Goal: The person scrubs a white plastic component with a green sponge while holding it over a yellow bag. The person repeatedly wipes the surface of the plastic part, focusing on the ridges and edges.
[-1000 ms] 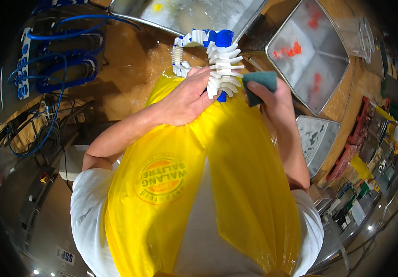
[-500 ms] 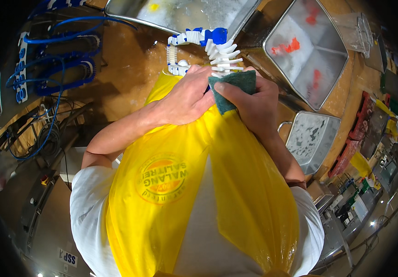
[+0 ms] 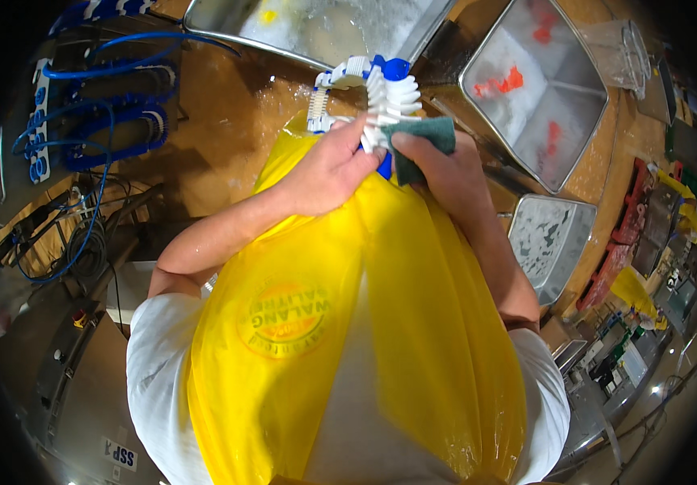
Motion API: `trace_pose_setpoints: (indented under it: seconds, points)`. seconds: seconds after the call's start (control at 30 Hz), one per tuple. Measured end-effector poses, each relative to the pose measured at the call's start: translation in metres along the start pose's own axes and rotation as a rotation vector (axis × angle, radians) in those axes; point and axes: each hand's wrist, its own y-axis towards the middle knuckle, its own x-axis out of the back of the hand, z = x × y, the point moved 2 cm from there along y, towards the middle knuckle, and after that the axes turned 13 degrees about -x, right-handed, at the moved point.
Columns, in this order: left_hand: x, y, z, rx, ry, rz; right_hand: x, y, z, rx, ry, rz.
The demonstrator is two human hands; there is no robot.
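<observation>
Before my yellow plastic apron (image 3: 284, 267), a white and blue plastic link chain (image 3: 347, 74) with fin-like white plates curves over the brown surface. My left hand (image 3: 328, 170) is closed round the chain's near end, its thumb side toward the white plates. In my right hand (image 3: 452, 174) is a dark green scouring pad (image 3: 425, 137), gripped with the thumb on top and folded against the links. The right fingers are hidden behind the pad. Some blue link parts show below, between the two hands.
A metal basin (image 3: 259, 50) of sudsy water stands ahead. At the right are a square metal tub (image 3: 599, 105) with foam and orange-red pieces, and a smaller metal pan (image 3: 583, 234) holding green scraps. More blue and white chains (image 3: 118, 133) and a blue hose (image 3: 134, 34) lie at the left.
The chain has shifted a little right and its white plates now stand closer together. My right hand and the pad have moved slightly right. My left hand keeps its hold.
</observation>
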Motion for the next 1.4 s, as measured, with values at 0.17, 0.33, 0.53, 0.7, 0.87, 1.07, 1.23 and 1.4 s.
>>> trace_pose_setpoints:
  seconds: [0.17, 0.33, 0.53, 0.7, 0.87, 1.07, 1.23, 1.4]
  points:
    - [0.002, -0.002, 0.01, 0.151, -0.333, -0.01, 0.012, 0.016, -0.009, -0.125, 0.118, 0.289]
    - [0.008, -0.005, 0.004, 0.052, -0.107, 0.074, 0.012, 0.025, -0.014, 0.0, 0.02, 0.336]
    - [0.004, -0.006, 0.008, 0.099, -0.366, 0.008, 0.006, 0.027, -0.003, 0.049, 0.051, 0.344]
    - [0.008, -0.001, 0.004, 0.152, -0.503, -0.015, 0.027, 0.027, -0.011, -0.032, -0.001, 0.192]
    - [0.009, 0.007, -0.003, 0.149, -0.508, -0.081, 0.033, 0.012, -0.006, 0.401, -0.138, -0.128]
    - [0.006, 0.014, -0.002, 0.129, -0.411, -0.022, 0.022, 0.018, 0.021, 0.944, -0.603, -0.128]
    - [0.007, 0.011, -0.003, 0.135, -0.392, 0.001, 0.013, 0.017, 0.023, 0.975, -0.644, -0.19]
    - [0.009, 0.011, -0.001, 0.101, -0.352, 0.015, 0.02, 0.014, 0.032, 0.86, -0.675, -0.054]
